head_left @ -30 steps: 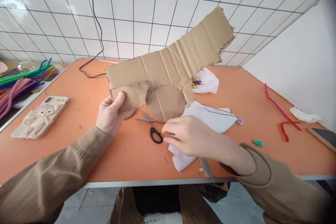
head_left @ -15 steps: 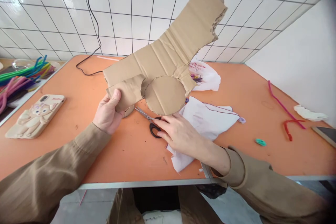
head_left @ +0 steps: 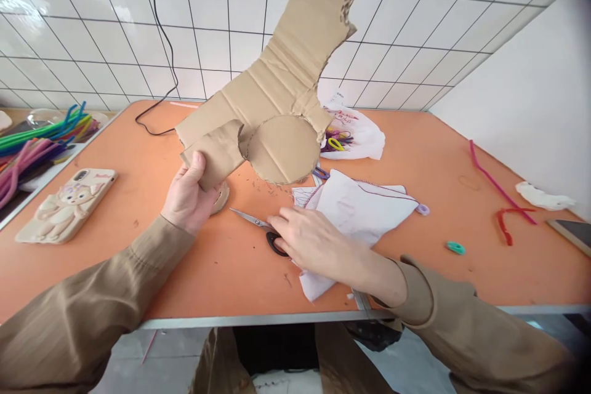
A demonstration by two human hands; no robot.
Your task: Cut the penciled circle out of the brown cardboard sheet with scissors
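Observation:
My left hand (head_left: pixel 188 196) grips the lower left end of a large, ragged piece of cardboard (head_left: pixel 249 95), thumb in front. A round disc (head_left: pixel 284 149) outlined by a cut edge shows in its lower part. Black-handled scissors (head_left: pixel 253 218) lie at my right hand (head_left: pixel 314 240), whose fingers are closed round the handles, blades pointing left. Beneath and beside that hand is a white cloth (head_left: pixel 364 203) with dark red stitching. Behind my left fingers, a small round cardboard piece (head_left: pixel 221 198) is partly hidden.
A phone in a bear-like case (head_left: pixel 67 206) and colored pipe cleaners (head_left: pixel 28 157) are at left. Behind the cloth sits a white bag (head_left: pixel 367 135). Pink (head_left: pixel 498 184) and red pipe cleaners (head_left: pixel 505 228), a teal clip (head_left: pixel 455 248) and a tablet-like object (head_left: pixel 572 235) are at right.
The cardboard has tilted more upright and moved left and up with my left hand. The scissors have turned slightly and shifted left, and more of the bag and cloth now shows.

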